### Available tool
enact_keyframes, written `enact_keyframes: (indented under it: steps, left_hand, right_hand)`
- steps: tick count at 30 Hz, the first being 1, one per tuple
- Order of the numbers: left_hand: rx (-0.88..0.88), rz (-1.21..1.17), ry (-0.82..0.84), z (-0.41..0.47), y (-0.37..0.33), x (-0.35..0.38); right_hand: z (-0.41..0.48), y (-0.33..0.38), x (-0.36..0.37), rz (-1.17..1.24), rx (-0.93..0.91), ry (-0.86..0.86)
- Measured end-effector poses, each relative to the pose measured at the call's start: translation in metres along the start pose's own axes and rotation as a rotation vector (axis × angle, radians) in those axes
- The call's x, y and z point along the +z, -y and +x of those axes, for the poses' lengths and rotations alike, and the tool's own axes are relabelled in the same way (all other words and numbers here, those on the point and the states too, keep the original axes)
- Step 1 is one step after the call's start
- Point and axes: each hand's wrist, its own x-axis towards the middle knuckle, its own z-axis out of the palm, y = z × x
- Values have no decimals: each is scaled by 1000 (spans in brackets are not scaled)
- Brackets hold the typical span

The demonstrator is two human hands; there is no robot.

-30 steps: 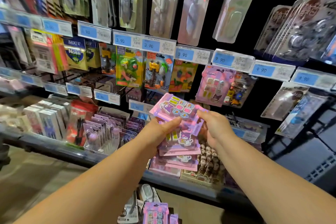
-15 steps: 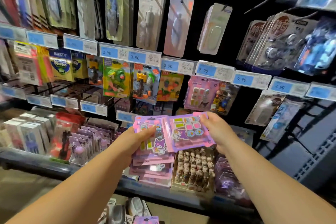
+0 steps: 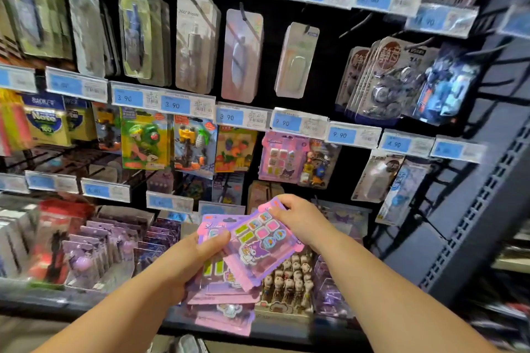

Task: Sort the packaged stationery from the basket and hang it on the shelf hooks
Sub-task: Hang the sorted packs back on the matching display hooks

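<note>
Head cam is pretty smeary around the edges, so most of the price tags (image 3: 229, 117) and the long blister packs (image 3: 195, 43) up at 12 o'clock are hard to read. The bottom edge at 6 o'clock cuts off something grey, no idea what.

The left hand (image 3: 183, 264) comes in from 7 o'clock with its thumb on top, gripping a fanned stack of pink packs (image 3: 220, 292). Its fingers are hidden behind the cards. The right hand (image 3: 301, 221) reaches in from 4 o'clock and pinches the upper corner of the top pink pack (image 3: 263, 246), which sits tilted across the stack. At 12 o'clock from the hands, a hanging pink pack (image 3: 279, 157) on the shelf is probably the same product.
</note>
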Motion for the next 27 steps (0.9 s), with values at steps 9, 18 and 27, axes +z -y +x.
enact_keyframes:
  steps: [9, 18, 27]
  left_hand:
    - [-42, -107, -117, 5, 0, 11]
    - [147, -210, -197, -11, -20, 27]
    - [148, -249, -240, -12, -30, 26]
  right_hand:
    - [5, -13, 5, 766, 251, -63]
    - [-10, 6, 30, 945, 213, 146]
    - [3, 3, -8, 925, 42, -290]
